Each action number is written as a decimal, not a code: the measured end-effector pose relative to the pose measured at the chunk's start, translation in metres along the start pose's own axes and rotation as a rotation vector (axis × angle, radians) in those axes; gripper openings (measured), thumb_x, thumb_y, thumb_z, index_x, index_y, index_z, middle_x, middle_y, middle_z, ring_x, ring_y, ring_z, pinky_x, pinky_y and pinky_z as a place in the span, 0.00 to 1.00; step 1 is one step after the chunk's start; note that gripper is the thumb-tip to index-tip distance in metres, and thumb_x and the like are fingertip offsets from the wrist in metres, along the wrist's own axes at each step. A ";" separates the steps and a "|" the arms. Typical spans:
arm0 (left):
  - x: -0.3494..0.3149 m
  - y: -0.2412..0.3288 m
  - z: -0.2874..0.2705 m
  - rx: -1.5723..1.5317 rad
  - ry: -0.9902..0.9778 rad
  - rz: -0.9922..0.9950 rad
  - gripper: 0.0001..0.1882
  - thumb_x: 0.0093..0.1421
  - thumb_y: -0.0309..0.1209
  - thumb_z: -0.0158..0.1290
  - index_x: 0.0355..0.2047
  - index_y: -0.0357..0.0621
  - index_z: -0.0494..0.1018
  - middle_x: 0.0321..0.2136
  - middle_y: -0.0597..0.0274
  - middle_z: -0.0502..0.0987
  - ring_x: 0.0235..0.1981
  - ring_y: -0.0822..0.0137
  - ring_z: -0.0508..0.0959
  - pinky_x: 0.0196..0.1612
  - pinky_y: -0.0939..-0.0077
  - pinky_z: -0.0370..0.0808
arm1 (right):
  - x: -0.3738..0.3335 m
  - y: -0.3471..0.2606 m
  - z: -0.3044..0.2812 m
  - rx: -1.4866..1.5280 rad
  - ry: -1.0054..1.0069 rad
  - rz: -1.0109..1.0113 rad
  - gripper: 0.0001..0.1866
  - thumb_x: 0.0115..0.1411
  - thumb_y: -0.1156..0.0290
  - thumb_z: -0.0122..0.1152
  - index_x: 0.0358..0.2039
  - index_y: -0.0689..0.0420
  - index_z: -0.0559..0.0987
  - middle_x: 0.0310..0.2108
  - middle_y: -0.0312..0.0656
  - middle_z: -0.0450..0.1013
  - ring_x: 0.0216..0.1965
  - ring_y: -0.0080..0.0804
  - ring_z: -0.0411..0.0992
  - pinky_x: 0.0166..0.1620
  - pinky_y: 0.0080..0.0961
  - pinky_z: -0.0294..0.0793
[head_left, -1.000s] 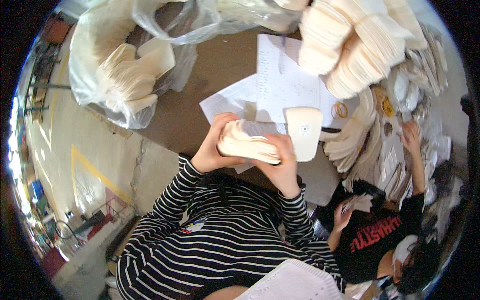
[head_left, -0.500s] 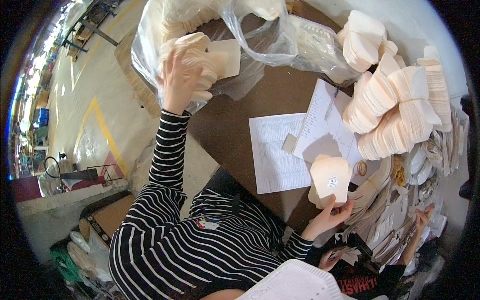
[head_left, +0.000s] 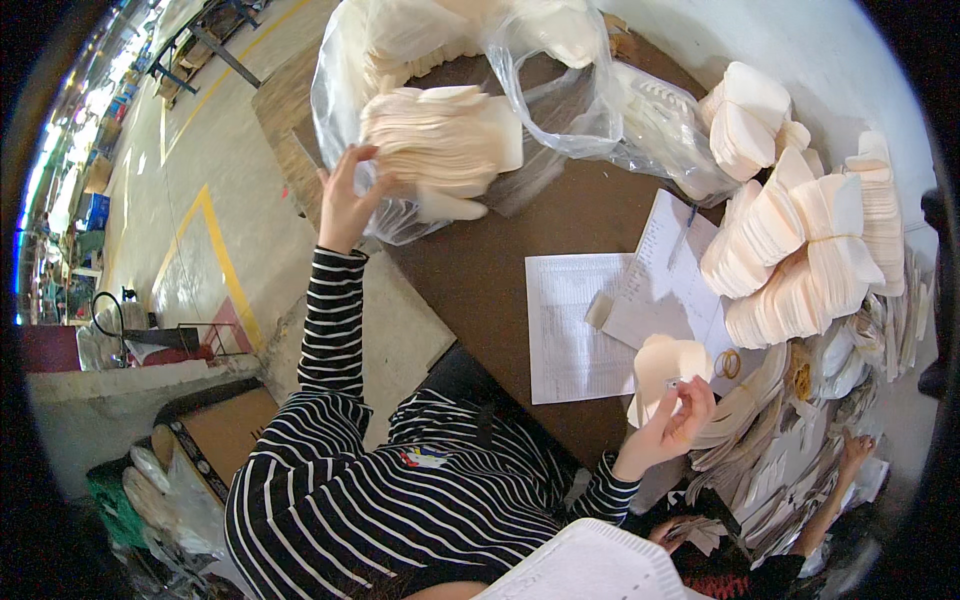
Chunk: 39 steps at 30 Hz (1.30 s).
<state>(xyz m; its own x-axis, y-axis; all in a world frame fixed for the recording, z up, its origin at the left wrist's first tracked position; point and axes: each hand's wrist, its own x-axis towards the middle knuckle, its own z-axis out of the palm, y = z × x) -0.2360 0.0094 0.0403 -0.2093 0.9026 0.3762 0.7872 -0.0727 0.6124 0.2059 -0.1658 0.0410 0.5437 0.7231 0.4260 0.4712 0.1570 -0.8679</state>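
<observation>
A stack of beige shoe-insole-like pieces (head_left: 435, 140) lies fanned on a clear plastic bag (head_left: 335, 80) at the far left of the table. My left hand (head_left: 350, 198) is at its near left side, fingers apart, with no piece seen in it. A few more beige pieces (head_left: 660, 355) lie nearer on the right, partly over a paper. Above them, my right hand (head_left: 675, 425) pinches with thumb and fingers at a small white label (head_left: 672, 384) on the top piece. Those fingers partly cover the label.
Printed sheets (head_left: 575, 325) and a notebook (head_left: 650, 290) with a pen lie mid-table. Tied bundles of beige pieces (head_left: 800, 240) crowd the right, beside rubber bands (head_left: 728, 364). A co-worker's arm (head_left: 835, 500) reaches in at the lower right. Floor lies left of the table.
My left hand has come off the top of the far stack to its near left side, and the stack looks turned. My right fingers have moved up from the piece's lower edge onto the label.
</observation>
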 end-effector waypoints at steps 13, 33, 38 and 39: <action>-0.002 0.062 0.032 0.029 -0.324 0.340 0.56 0.38 0.44 0.73 0.68 0.59 0.58 0.65 0.46 0.58 0.65 0.43 0.62 0.65 0.51 0.63 | -0.003 -0.068 0.170 0.102 -0.710 -0.174 0.32 0.57 0.75 0.66 0.61 0.65 0.65 0.57 0.63 0.66 0.58 0.61 0.66 0.60 0.42 0.66; -0.011 0.085 0.034 -0.128 -0.261 0.008 0.36 0.43 0.41 0.61 0.55 0.51 0.68 0.33 0.46 0.82 0.34 0.45 0.82 0.40 0.57 0.78 | 0.032 -0.017 0.212 0.074 -0.445 0.214 0.41 0.47 0.73 0.73 0.61 0.64 0.64 0.47 0.57 0.77 0.49 0.46 0.78 0.52 0.34 0.76; -0.005 0.085 0.040 -0.023 -0.083 0.027 0.31 0.44 0.40 0.61 0.49 0.50 0.69 0.30 0.46 0.82 0.31 0.44 0.82 0.38 0.54 0.77 | 0.031 -0.016 0.154 0.272 -0.626 0.306 0.29 0.53 0.76 0.68 0.56 0.68 0.72 0.48 0.46 0.77 0.49 0.31 0.75 0.52 0.28 0.74; -0.001 0.085 0.041 -0.011 -0.088 0.033 0.30 0.44 0.41 0.61 0.49 0.50 0.69 0.30 0.46 0.82 0.31 0.44 0.82 0.38 0.54 0.77 | 0.029 -0.016 0.142 0.304 -0.662 0.332 0.29 0.52 0.76 0.68 0.56 0.68 0.72 0.48 0.46 0.77 0.49 0.30 0.75 0.52 0.28 0.74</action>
<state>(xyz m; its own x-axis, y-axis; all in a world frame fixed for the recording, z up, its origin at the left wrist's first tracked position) -0.1445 0.0193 0.0635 -0.1310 0.9333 0.3344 0.7861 -0.1077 0.6086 0.1152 -0.0519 0.0309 0.0520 0.9983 -0.0244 0.0949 -0.0293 -0.9951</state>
